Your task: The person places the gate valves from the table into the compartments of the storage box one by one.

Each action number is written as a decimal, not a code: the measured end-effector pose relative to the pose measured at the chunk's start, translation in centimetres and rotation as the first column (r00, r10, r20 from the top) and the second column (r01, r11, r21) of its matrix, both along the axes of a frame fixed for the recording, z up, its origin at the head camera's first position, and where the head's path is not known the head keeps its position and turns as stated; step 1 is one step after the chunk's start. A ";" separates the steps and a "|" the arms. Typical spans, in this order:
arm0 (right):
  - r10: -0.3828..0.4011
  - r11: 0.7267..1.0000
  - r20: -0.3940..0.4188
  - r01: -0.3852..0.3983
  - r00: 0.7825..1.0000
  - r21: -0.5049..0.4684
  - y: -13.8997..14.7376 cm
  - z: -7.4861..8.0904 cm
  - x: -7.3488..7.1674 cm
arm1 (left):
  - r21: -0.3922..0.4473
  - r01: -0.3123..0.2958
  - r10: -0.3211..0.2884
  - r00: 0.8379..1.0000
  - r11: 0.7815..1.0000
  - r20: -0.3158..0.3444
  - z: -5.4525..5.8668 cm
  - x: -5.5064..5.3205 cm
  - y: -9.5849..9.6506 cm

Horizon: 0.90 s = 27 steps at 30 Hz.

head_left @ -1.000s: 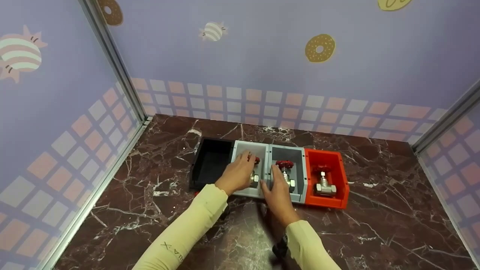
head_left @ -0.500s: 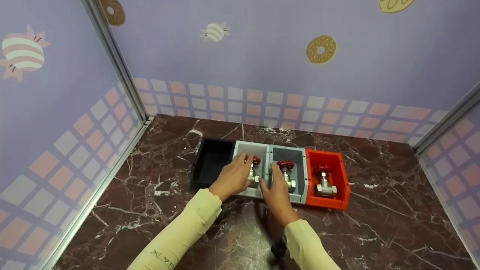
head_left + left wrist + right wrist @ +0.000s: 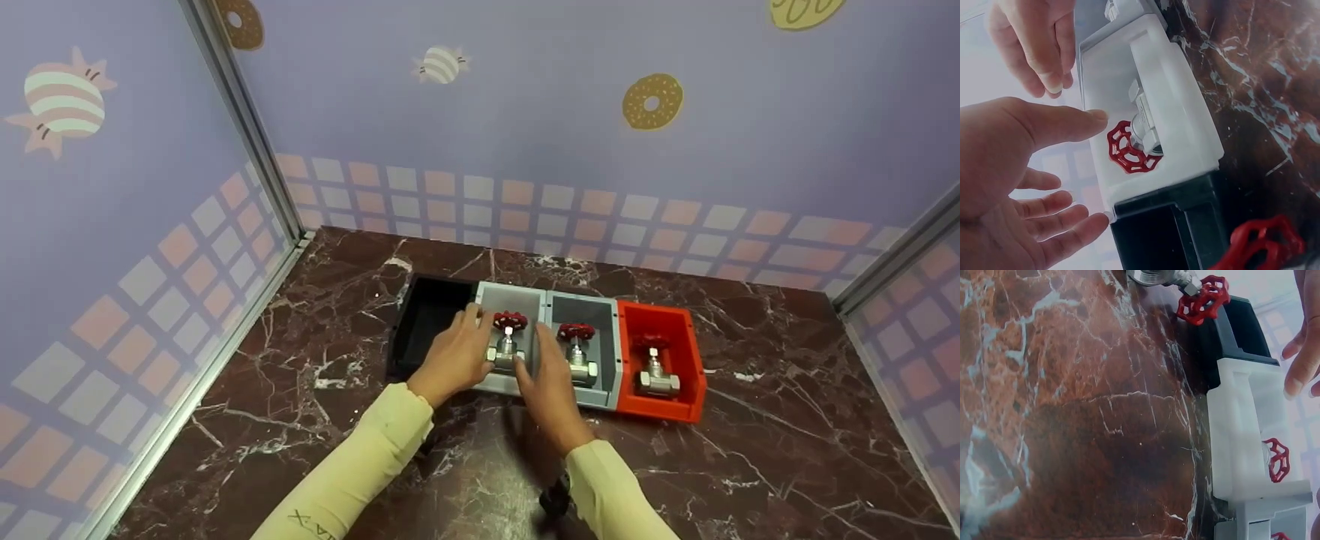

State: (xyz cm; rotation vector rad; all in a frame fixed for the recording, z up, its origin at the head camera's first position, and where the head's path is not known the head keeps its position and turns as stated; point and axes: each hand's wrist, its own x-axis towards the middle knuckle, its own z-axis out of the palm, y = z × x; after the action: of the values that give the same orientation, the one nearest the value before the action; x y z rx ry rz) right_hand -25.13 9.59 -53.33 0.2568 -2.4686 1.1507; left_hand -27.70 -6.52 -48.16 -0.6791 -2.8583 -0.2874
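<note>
A metal valve with a red handwheel (image 3: pixel 510 321) lies in the white bin (image 3: pixel 512 291). My left hand (image 3: pixel 452 356) is over that bin's left side, next to the valve; in the left wrist view its fingers (image 3: pixel 1067 230) are spread and hold nothing. On the valve's other side, my right hand (image 3: pixel 551 390) reaches over the wall between the white and grey bins, fingers extended and holding nothing. A second valve (image 3: pixel 577 364) sits in the grey bin (image 3: pixel 583 303), and a third valve (image 3: pixel 657 375) in the orange-red bin (image 3: pixel 694 360).
A black bin (image 3: pixel 401 337) with nothing visible inside joins the row's left end. In front of it, another red-wheeled valve (image 3: pixel 1204 301) lies on the marbled tabletop (image 3: pixel 780 390); my left arm hides it in the head view. Patterned panels (image 3: pixel 555 127) enclose the back and sides.
My left hand has drawn back to the left, uncovering the valve in the white bin. The right hand has barely moved. The head view has shifted slightly.
</note>
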 end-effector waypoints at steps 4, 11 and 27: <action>0.026 1.000 0.030 -0.027 0.999 0.017 -0.6 0.0 0.1 | 0.016 -0.006 0.007 1.000 1.000 -0.027 -0.1 0.3 -0.6; 0.042 0.999 0.009 -0.042 0.999 0.032 -1.3 -0.2 0.1 | 0.024 -0.018 0.019 0.999 1.000 -0.046 -0.3 0.8 -1.7; 0.082 0.996 0.028 -0.084 0.996 0.042 -2.6 0.2 0.4 | 0.043 -0.033 0.033 0.999 0.999 0.004 -0.6 2.2 -3.7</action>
State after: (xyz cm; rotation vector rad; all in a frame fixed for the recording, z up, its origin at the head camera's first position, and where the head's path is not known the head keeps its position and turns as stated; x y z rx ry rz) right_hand -24.74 7.02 -53.09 0.3622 -2.5298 1.1414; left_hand -25.49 -10.24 -48.77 -0.6240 -2.8550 -0.3442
